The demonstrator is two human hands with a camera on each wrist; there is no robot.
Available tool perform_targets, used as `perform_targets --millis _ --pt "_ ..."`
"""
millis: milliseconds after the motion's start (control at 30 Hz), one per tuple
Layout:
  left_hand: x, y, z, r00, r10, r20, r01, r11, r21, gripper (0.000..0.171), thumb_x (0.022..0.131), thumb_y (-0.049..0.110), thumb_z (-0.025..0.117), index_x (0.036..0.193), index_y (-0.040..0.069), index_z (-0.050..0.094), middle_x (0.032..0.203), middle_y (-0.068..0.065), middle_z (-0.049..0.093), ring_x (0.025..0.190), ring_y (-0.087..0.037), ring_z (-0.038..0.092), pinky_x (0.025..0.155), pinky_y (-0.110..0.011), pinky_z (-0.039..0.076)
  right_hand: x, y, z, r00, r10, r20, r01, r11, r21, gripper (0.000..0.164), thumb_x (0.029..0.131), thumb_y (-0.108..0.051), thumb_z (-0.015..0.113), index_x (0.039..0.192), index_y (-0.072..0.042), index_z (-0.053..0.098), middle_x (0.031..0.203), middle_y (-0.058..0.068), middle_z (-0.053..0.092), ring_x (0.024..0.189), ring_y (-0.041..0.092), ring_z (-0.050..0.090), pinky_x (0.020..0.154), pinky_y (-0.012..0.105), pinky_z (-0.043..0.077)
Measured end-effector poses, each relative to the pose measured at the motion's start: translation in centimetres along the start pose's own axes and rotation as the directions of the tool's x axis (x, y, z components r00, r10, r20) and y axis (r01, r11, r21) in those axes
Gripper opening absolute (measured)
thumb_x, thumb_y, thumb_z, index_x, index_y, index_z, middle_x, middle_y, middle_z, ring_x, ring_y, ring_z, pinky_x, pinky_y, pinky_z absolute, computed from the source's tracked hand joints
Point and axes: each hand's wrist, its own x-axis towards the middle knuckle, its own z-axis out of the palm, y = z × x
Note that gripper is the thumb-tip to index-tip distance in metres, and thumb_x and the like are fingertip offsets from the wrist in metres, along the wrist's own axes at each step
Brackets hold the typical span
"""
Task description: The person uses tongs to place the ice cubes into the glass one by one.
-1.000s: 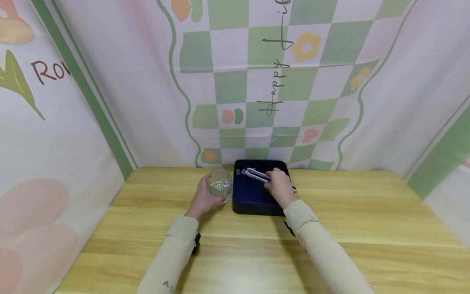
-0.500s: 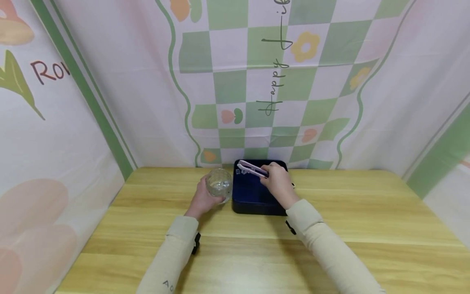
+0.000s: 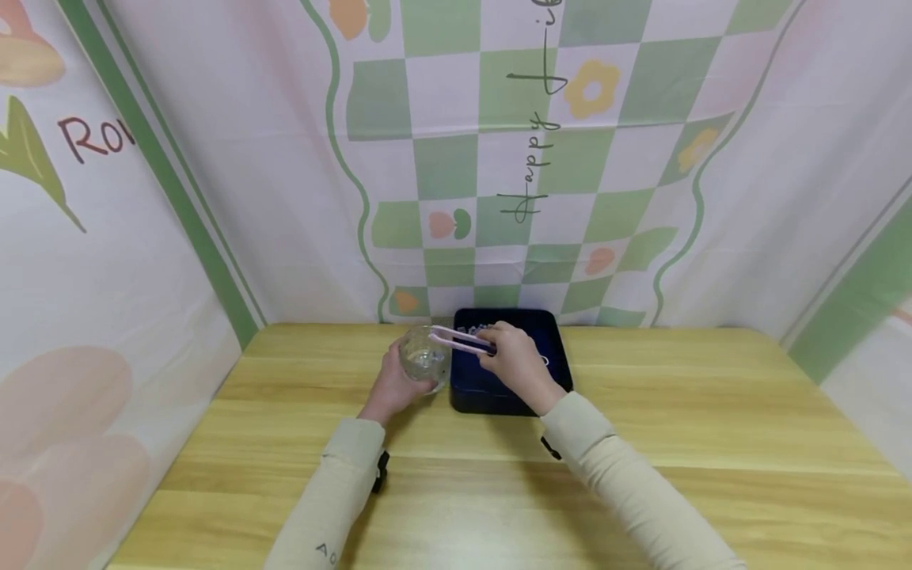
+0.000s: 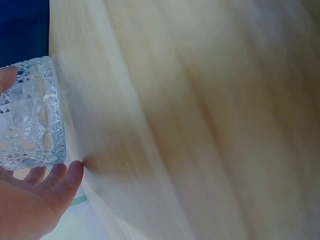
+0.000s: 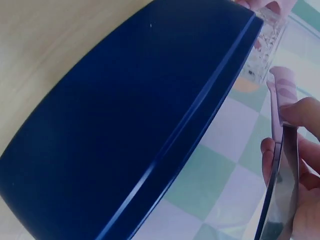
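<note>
My left hand (image 3: 393, 385) is wrapped around a clear, faceted glass cup (image 3: 425, 360), holding it upright on the wooden table (image 3: 712, 443); in the left wrist view the fingers (image 4: 55, 177) curl against the cup's patterned wall (image 4: 30, 120). My right hand (image 3: 514, 366) pinches a pair of pale pink tongs (image 3: 459, 340) between thumb and fingers, and the right wrist view shows the fingertips (image 5: 300, 112) pressed on the tongs' arm (image 5: 280, 150).

The tongs lie nearly level, their long axis running from my right hand leftward, with the tips reaching over the rim of the cup. The cup therefore sits to the left of my right hand, just beside it, and my left hand already has it. I cannot tell whether the tips hold anything; they are too small in the head view.

Just right of the cup, touching or nearly touching it, sits a dark blue tray (image 3: 556, 332) with a raised rim, and my right hand hovers above it. A few small pale pieces (image 3: 476, 329) lie at its far end, too small to identify. Behind the table hangs a backdrop (image 3: 499, 158) of green and white checks with flowers.
</note>
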Motion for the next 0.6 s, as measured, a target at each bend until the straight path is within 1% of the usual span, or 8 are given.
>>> perform_targets --millis 167,300,600 --pt "-0.12 0.15 -0.08 1.0 -0.022 0.007 0.022 1.0 -0.021 0.094 0.062 0.006 0.082 0.141 -0.003 0.031 0.139 -0.025 0.045 0.129 -0.039 0.045 0.112 -0.053 0.035 -0.06 -0.41 0.21 0.997 0.009 0.074 -0.01 1.0 0.013 0.031 0.079 -0.008 0.074 0.109 -0.002 0.071 0.091 0.011 0.064 0.068 0.015 0.057 0.058 0.027 0.051" --pt "-0.09 0.16 -0.15 1.0 -0.015 0.009 0.015 0.999 -0.032 0.094 0.062 0.005 0.082 0.141 -0.003 0.031 0.139 -0.025 0.045 0.129 -0.039 0.045 0.113 -0.054 0.034 -0.07 -0.57 0.31 0.994 0.03 0.109 -0.033 0.999 0.021 0.031 0.08 -0.008 0.073 0.11 -0.002 0.07 0.09 0.01 0.063 0.064 0.013 0.051 0.055 0.024 0.046" --pt "-0.07 0.18 -0.13 1.0 -0.019 0.016 0.02 0.999 -0.028 0.094 0.062 0.005 0.082 0.141 -0.003 0.031 0.139 -0.025 0.045 0.129 -0.04 0.045 0.113 -0.054 0.034 -0.01 -0.5 0.61 0.995 0.018 0.102 -0.017 1.0 -0.01 0.03 0.08 -0.009 0.073 0.109 -0.002 0.071 0.089 0.009 0.063 0.062 0.012 0.049 0.054 0.023 0.044"
